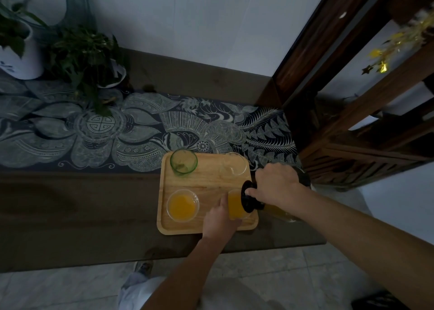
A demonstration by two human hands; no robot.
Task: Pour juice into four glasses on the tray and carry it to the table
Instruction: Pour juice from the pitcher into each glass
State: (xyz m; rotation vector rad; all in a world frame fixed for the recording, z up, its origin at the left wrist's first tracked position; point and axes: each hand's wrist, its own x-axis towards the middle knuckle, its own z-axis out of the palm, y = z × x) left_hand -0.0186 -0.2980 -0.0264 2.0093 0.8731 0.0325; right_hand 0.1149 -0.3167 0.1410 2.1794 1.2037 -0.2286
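From my head camera, rectangular pale wooden tray (206,182) on the dark wooden counter (70,215), my right hand (276,184) gripping the tilted black-lidded juice jug (277,209) over the near-right clear glass (236,205), my left hand (219,220) wrapped round that glass, near-left clear glass (182,205) holding orange juice, green glass (183,161) and far-right clear glass (234,164) empty.

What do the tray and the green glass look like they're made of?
The tray looks like light wood with a smooth matte finish: grain lines show. The green glass looks like tinted transparent glass, since the tray shows through it, though clear plastic can't be ruled out.
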